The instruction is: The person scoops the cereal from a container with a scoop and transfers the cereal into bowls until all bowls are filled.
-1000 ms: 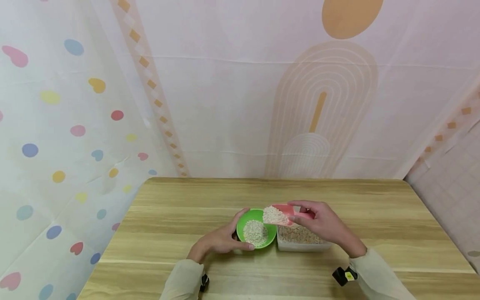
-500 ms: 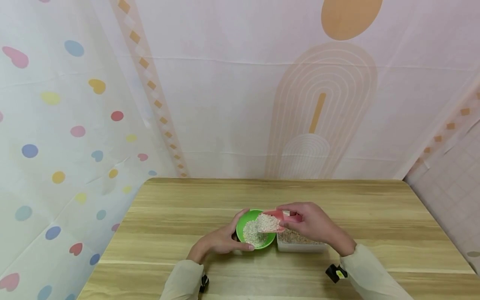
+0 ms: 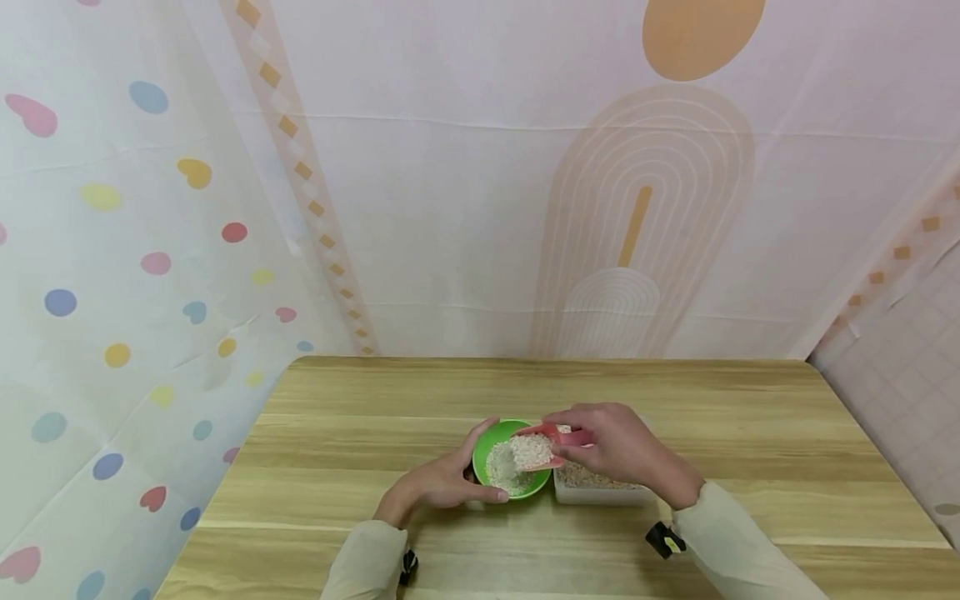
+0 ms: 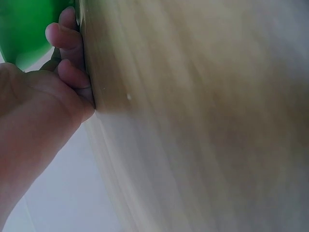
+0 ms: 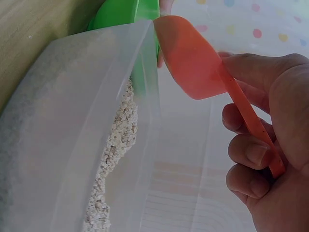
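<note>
A green bowl stands on the table with a heap of pale flakes, which look like oats, inside. My left hand holds the bowl from the left, thumb at the near rim and fingers round the far side. With my right hand I grip the handle of a pinkish-red scoop, loaded with oats. Its front end is over the right part of the bowl, tipped slightly toward it. Below my right hand, a translucent plastic container of oats sits close beside the bowl, partly covered by the hand.
The wooden table extends to both sides and behind the bowl. Its back edge lies near a patterned cloth backdrop. A dotted cloth hangs along the left side.
My right hand has moved left and slightly toward me, bringing the loaded scoop from the bowl's right rim farther over the bowl. The left hand and bowl stay in place.
</note>
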{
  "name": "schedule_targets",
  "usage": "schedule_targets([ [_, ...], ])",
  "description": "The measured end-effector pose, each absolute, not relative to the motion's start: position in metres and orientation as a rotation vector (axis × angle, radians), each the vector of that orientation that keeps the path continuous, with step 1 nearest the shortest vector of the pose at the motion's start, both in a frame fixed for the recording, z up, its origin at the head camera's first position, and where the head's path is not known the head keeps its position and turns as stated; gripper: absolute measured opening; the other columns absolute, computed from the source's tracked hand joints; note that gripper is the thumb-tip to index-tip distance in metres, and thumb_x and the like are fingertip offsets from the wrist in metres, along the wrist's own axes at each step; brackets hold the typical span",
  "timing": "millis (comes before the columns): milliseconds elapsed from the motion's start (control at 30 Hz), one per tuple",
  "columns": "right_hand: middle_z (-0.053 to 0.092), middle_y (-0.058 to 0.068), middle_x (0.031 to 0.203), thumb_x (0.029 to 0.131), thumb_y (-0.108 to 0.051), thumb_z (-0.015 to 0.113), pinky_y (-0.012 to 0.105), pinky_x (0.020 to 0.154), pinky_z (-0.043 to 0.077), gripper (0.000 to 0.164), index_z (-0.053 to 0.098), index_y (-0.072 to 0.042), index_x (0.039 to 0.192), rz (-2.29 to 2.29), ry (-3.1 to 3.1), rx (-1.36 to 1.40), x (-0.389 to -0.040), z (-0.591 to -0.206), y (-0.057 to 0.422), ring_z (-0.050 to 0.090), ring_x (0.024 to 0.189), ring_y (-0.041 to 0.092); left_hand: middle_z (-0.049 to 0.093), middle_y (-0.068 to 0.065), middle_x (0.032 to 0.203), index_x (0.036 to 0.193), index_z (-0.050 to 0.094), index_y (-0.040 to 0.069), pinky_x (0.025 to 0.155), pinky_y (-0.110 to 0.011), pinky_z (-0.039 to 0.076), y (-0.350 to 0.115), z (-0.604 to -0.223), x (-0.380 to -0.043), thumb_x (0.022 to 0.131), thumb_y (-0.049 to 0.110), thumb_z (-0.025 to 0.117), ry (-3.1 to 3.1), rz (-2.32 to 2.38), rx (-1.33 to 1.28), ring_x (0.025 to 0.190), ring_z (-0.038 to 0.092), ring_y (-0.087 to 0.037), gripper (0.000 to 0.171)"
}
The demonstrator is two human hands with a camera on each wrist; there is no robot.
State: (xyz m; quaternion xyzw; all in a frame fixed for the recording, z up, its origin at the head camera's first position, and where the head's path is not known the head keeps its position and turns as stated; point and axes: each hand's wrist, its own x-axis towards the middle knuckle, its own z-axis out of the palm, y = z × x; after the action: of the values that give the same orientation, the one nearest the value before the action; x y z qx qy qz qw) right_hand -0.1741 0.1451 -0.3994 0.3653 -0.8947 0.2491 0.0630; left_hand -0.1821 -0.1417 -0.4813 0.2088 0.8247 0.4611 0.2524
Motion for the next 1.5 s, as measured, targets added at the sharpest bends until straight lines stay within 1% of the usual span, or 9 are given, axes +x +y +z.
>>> schedule_targets([
  [100, 0.075, 0.0, 0.102, 0.085, -0.024, 0.079, 0.028, 0.069, 0.055, 0.035, 0.073, -0.014, 0.119, 0.706, -2.703, 1.113, -0.174, -0.397, 0.144, 0.068, 0.08, 0.006, 0.027, -0.017, 0.158, 0.16, 0.003, 0.027, 0.115, -0.054, 0.026, -0.141, -0.481, -0.182, 0.082, 0.041, 0.081, 2.247, 1.25, 0.567, 0.141, 0.033, -0.032, 0.111],
  [300, 0.072, -0.002, 0.093, 0.086, -0.026, 0.078, 0.02, 0.059, 0.046, 0.034, 0.073, -0.016, 0.118, 0.598, -2.687, 1.142, -0.174, -0.394, 0.142, 0.057, 0.067, 0.001, 0.027, -0.017, 0.158, 0.159, 0.004, 0.027, 0.115, -0.055, 0.026, -0.141, -0.482, -0.182, 0.082, 0.041, 0.081, 2.252, 1.248, 0.568, 0.141, 0.033, -0.032, 0.11],
  [500, 0.073, 0.0, 0.093, 0.084, -0.026, 0.08, 0.023, 0.057, 0.049, 0.035, 0.074, -0.015, 0.116, 0.463, -2.647, 1.172, -0.174, -0.392, 0.138, 0.063, 0.069, 0.008, 0.028, -0.017, 0.158, 0.159, 0.004, 0.029, 0.115, -0.056, 0.025, -0.142, -0.483, -0.182, 0.082, 0.042, 0.081, 2.26, 1.241, 0.561, 0.142, 0.032, -0.033, 0.11],
  [567, 0.072, -0.001, 0.088, 0.083, -0.026, 0.081, 0.021, 0.055, 0.047, 0.034, 0.074, -0.015, 0.115, 0.432, -2.631, 1.183, -0.174, -0.39, 0.137, 0.061, 0.065, 0.007, 0.027, -0.018, 0.158, 0.159, 0.004, 0.029, 0.115, -0.057, 0.025, -0.142, -0.484, -0.182, 0.082, 0.042, 0.08, 2.263, 1.238, 0.559, 0.142, 0.032, -0.033, 0.11],
  [667, 0.068, -0.003, 0.081, 0.082, -0.025, 0.082, 0.018, 0.05, 0.04, 0.034, 0.075, -0.015, 0.114, 0.398, -2.634, 1.19, -0.175, -0.388, 0.135, 0.05, 0.056, 0.003, 0.027, -0.019, 0.158, 0.159, 0.004, 0.029, 0.115, -0.058, 0.025, -0.142, -0.484, -0.182, 0.082, 0.042, 0.08, 2.264, 1.238, 0.553, 0.142, 0.031, -0.034, 0.11],
  [800, 0.065, -0.004, 0.078, 0.079, -0.025, 0.084, 0.018, 0.049, 0.037, 0.034, 0.075, -0.016, 0.111, 0.339, -2.643, 1.193, -0.175, -0.385, 0.133, 0.042, 0.053, 0.003, 0.028, -0.018, 0.158, 0.159, 0.003, 0.029, 0.115, -0.059, 0.024, -0.142, -0.484, -0.182, 0.082, 0.042, 0.081, 2.255, 1.246, 0.555, 0.142, 0.032, -0.035, 0.11],
  [1067, 0.068, -0.002, 0.08, 0.078, -0.023, 0.084, 0.019, 0.05, 0.039, 0.033, 0.076, -0.015, 0.108, 0.263, -2.664, 1.184, -0.174, -0.376, 0.131, 0.044, 0.055, 0.004, 0.026, -0.019, 0.159, 0.159, 0.003, 0.031, 0.116, -0.06, 0.022, -0.142, -0.483, -0.182, 0.082, 0.041, 0.081, 2.238, 1.263, 0.545, 0.143, 0.029, -0.035, 0.111],
  [1333, 0.072, 0.0, 0.089, 0.081, -0.022, 0.082, 0.023, 0.057, 0.047, 0.033, 0.075, -0.015, 0.112, 0.352, -2.746, 1.18, -0.174, -0.372, 0.133, 0.057, 0.066, 0.007, 0.029, -0.018, 0.156, 0.159, 0.003, 0.031, 0.115, -0.059, 0.025, -0.142, -0.483, -0.182, 0.081, 0.042, 0.081, 2.252, 1.247, 0.54, 0.14, 0.033, -0.034, 0.11],
  [1500, 0.07, -0.003, 0.085, 0.084, -0.025, 0.08, 0.02, 0.055, 0.042, 0.031, 0.076, -0.019, 0.114, 0.458, -2.738, 1.19, -0.177, -0.375, 0.137, 0.05, 0.063, 0.003, 0.031, -0.017, 0.155, 0.159, 0.003, 0.03, 0.115, -0.057, 0.025, -0.142, -0.483, -0.182, 0.082, 0.042, 0.081, 2.252, 1.249, 0.544, 0.139, 0.034, -0.032, 0.111],
])
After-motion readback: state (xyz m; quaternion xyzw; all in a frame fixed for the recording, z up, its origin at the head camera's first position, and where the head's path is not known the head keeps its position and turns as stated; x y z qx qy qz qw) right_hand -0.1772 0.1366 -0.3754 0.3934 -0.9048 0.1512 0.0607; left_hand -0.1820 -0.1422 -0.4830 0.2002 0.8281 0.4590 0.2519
